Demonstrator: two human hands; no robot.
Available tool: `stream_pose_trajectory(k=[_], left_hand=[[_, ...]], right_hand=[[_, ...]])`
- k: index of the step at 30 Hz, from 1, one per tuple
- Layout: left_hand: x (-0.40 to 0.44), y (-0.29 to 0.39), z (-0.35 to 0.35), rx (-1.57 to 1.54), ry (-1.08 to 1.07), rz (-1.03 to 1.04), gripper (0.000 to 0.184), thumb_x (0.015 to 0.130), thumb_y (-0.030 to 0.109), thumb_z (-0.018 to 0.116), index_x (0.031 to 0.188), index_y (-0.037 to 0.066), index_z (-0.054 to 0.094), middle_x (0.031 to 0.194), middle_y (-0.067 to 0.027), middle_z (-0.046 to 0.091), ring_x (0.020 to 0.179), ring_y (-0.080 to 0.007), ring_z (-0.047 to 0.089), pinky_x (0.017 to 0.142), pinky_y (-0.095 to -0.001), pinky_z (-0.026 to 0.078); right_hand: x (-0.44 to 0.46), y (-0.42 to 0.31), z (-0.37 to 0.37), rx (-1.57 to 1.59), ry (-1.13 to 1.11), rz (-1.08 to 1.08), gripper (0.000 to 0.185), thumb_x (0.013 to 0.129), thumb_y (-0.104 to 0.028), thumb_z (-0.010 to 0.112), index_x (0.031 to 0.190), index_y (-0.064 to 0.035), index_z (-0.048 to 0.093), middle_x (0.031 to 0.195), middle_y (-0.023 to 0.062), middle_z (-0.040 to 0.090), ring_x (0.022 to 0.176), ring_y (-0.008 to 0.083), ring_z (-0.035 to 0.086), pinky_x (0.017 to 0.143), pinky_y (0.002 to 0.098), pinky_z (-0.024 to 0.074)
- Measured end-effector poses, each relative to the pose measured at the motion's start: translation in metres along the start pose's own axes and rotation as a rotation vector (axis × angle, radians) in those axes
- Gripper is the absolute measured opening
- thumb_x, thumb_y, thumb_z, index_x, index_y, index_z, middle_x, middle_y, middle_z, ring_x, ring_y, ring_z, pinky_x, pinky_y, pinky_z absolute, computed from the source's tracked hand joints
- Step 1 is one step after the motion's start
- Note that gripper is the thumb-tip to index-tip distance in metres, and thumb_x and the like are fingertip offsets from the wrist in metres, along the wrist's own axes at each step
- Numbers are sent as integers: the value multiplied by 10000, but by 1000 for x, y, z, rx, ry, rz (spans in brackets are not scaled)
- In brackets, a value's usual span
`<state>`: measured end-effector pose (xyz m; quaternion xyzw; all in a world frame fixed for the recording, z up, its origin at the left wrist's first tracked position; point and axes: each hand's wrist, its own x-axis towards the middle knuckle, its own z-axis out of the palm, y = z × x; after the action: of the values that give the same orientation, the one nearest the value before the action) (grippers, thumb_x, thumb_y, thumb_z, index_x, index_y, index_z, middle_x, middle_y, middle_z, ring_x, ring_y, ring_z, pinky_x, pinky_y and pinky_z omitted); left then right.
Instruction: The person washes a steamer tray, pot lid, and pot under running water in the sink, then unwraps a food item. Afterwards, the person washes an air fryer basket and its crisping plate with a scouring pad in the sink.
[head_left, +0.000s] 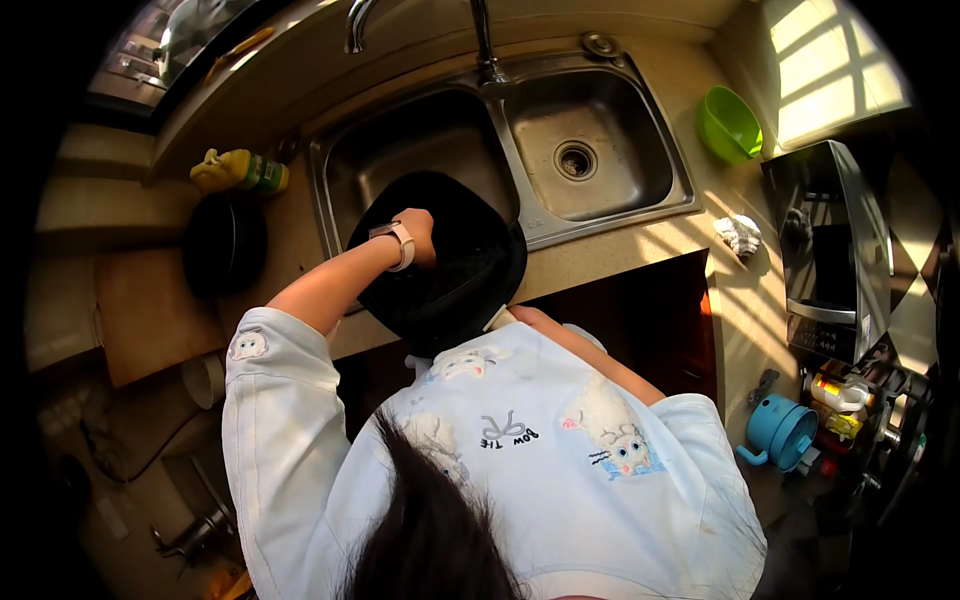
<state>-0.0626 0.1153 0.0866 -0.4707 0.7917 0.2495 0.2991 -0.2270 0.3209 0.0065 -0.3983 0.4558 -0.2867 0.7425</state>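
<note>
A black pan (455, 290), which looks like a deep wok, rests tilted over the front edge of the left sink basin (420, 125). My left hand (417, 232), with a pale watch on its wrist, reaches down inside it. Its fingers are curled, and what they hold is hidden against the dark surface. At the pan's near right side, my right hand (524, 316) is closed at a short cream handle (498, 319), partly covered by the light blue shirt.
A faucet (487, 70) rises behind the double sink. To the left are a yellow bottle (240, 172), a black frying pan (225, 245) and a wooden board (150, 310). On the right are a green bowl (730, 125), a white cloth (738, 236) and a blue pot (782, 432).
</note>
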Motion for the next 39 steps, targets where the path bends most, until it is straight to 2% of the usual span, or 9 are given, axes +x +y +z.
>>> stream_pose_trajectory(k=[5,13,15,17,20,24,33,37,39], left_hand=[[-1,-13,-30,-202,-222,-23,99,553,64,668,636,32,623,632,-57,613,633,-151,597,591,-265,474],[-25,-13,-67,-36,-392,144,128,657,176,629,690,53,642,721,-81,631,664,-143,570,610,-272,438],[-26,-19,-61,-289,-419,145,158,611,97,708,724,6,646,638,-63,622,663,-133,605,586,-253,467],[-32,-29,-62,-336,-482,238,153,687,57,651,830,4,641,765,-96,642,721,-156,618,625,-262,488],[-38,-47,-63,-1261,-800,-98,201,768,101,573,942,7,608,915,-130,624,787,-185,610,665,-285,495],[-19,-75,-36,-1308,-737,25,211,785,122,552,951,3,601,936,-140,615,811,-202,604,689,-298,492],[36,-99,26,-751,-445,493,246,822,170,503,972,-7,585,984,-160,595,863,-242,589,742,-327,487],[30,-110,31,-1355,-584,453,288,844,217,471,978,-14,580,1004,-178,582,899,-270,576,788,-354,476],[2,-104,31,-1845,-320,72,408,887,293,361,1001,-61,530,1051,-201,552,965,-265,551,871,-352,437]], right_hand=[[-5,-10,0,-23,-2,59,323,787,-186,580,1022,30,537,968,111,595,879,158,548,763,282,431],[1,11,-1,187,-18,59,324,787,-163,571,1040,32,524,969,110,588,868,152,545,752,272,435],[1,13,-2,147,-3,56,313,789,-154,567,1036,33,525,959,103,587,855,143,542,742,268,437],[-1,10,-1,153,10,42,305,790,-149,565,1031,33,526,955,99,588,849,139,541,738,268,438],[-1,16,-3,164,17,13,293,791,-144,567,1024,30,528,947,92,589,838,132,540,731,268,440],[-3,6,-1,110,56,48,288,792,-144,584,1024,16,527,934,75,591,828,121,539,724,267,443],[-5,6,-3,161,-2,56,280,798,-150,586,1016,15,527,933,64,588,824,116,535,726,259,442],[-6,4,-1,78,7,7,294,805,-145,576,1048,9,515,957,62,585,837,116,531,731,263,442],[-6,0,0,56,75,17,300,775,-176,598,990,29,555,917,98,611,813,153,565,721,280,447]])
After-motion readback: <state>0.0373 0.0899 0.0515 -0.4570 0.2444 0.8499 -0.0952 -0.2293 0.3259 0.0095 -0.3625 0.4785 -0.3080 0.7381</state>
